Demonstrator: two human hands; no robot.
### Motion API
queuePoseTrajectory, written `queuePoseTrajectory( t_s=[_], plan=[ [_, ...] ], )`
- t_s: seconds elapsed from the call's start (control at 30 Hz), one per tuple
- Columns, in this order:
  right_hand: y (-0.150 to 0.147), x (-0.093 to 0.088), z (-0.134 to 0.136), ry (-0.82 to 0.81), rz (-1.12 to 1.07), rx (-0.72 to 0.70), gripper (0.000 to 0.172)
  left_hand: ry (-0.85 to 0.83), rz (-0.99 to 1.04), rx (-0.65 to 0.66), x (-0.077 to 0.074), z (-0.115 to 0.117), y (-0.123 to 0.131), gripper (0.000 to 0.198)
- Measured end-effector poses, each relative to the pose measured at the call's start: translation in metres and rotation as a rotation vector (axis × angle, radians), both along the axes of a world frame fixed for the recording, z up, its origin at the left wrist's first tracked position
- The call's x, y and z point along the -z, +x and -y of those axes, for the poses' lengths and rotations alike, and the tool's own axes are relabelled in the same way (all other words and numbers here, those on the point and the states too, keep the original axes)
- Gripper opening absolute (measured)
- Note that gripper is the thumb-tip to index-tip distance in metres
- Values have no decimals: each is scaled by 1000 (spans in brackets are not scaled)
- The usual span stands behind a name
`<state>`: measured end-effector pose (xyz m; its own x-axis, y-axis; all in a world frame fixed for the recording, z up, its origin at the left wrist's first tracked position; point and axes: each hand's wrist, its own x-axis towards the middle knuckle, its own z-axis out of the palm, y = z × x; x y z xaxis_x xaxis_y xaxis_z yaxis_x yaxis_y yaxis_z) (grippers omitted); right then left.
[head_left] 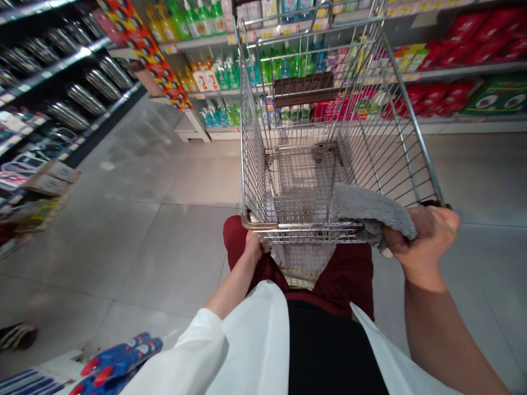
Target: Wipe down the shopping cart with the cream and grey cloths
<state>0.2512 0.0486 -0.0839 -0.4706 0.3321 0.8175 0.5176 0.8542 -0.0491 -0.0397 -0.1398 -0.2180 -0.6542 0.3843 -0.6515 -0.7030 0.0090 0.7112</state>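
Note:
A metal shopping cart [302, 189] stands right in front of me, its wire basket bare at the bottom. My left hand [253, 247] is closed at the left end of the cart's near bar, its fingers partly hidden. At the near right corner my right hand [430, 233] is closed, with a grey fluffy cloth [370, 206] in its grip. The cloth lies over the near bar and hangs partly into the basket. Whether the right fingers also wrap the cart's bar is hard to make out.
Ahead, shelves [432, 129] carry pump bottles [224, 74] and red packs [444, 101]. On the left stands a rack of shiny metal containers [86, 99]. Blue packages with red dots [119, 359] are at lower left, near another person's shoe [18, 336]. Grey floor tiles [135, 241] lie between.

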Motion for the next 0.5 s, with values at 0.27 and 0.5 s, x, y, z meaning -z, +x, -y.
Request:
queuePoseTrajectory(
  t_s=[0.27,0.5],
  plan=[
    [0,4,-1,5,-20,1,13,46,-90,-77,-1,32,53,27],
    [-2,1,1,10,20,-1,16,67,5,-50,-2,29,56,37]
  ],
)
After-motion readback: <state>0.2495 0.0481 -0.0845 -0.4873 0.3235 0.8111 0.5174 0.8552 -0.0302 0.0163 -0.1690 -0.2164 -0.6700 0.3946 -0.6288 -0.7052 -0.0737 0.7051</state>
